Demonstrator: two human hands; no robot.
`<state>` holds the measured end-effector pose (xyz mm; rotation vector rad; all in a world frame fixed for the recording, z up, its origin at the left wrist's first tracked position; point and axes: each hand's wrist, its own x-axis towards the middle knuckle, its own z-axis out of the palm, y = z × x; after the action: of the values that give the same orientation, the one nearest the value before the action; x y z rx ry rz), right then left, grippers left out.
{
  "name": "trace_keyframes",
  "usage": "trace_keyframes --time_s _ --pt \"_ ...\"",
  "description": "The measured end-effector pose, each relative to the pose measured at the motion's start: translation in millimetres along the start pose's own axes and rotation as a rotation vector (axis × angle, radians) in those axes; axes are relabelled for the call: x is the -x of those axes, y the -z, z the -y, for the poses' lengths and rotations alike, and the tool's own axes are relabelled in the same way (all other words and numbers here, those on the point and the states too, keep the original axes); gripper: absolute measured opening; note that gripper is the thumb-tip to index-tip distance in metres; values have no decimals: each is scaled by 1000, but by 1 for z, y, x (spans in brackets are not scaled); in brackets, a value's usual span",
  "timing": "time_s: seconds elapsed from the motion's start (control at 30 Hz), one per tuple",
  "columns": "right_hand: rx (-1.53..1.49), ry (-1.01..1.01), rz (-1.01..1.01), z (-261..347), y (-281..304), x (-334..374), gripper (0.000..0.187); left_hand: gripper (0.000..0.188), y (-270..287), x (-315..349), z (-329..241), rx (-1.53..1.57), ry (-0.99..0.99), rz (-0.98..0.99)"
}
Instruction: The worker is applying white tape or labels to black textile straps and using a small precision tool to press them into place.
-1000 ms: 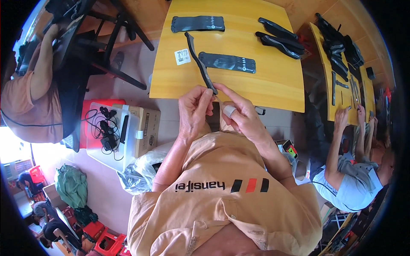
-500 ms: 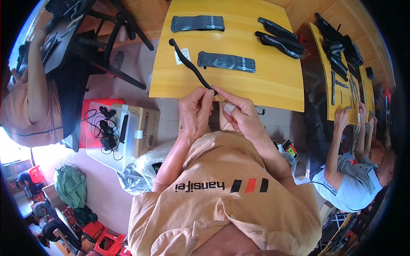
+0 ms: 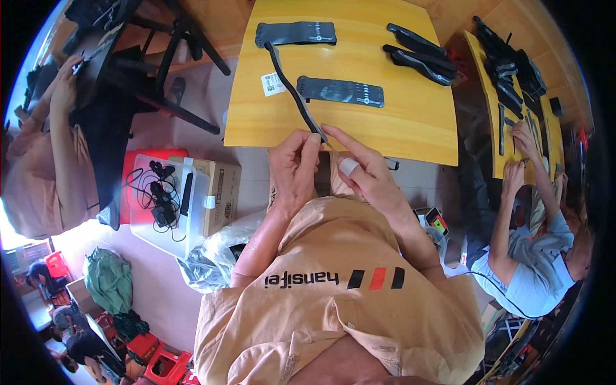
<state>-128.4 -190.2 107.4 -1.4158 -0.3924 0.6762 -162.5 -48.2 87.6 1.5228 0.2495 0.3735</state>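
A long thin black strap (image 3: 289, 83) runs from my hands up across the yellow table (image 3: 410, 135). My left hand (image 3: 293, 168) pinches its near end between thumb and fingers at the table's front edge. My right hand (image 3: 362, 173), with a white tape band on one finger, holds the same end from the right with the index finger stretched out. Two flat black pads lie on the table: one (image 3: 296, 33) at the far edge, one (image 3: 340, 90) in the middle, just right of the strap.
More black curved pieces (image 3: 417, 54) lie at the table's far right, and a small white label (image 3: 273, 83) at its left. A seated person (image 3: 532, 256) works at another table on the right, another person (image 3: 45, 160) sits left. Boxes and cables (image 3: 179, 199) stand on the floor.
The strap's far end has swung left and back between frames, now reaching up to the far pad. My hands stay at the table's front edge.
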Motion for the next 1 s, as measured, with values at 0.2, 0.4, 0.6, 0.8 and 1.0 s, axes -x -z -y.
trace_keyframes --time_s 0.2,0.4,0.6,0.8,1.0 --pt "4 -5 33 2 -2 0 53 18 1 -2 10 -85 -92 -46" --pt "-2 -35 -20 2 -6 -2 50 17 2 0 12 -134 -105 -46" --pt "-261 -144 14 -4 -3 -1 44 17 2 -1 11 -194 -164 -41" --pt "-621 -267 49 3 -4 -3 41 18 3 -1 12 -126 -191 -61" --pt "-77 67 -90 -12 -9 -2 40 20 3 -5 8 70 -79 -5"
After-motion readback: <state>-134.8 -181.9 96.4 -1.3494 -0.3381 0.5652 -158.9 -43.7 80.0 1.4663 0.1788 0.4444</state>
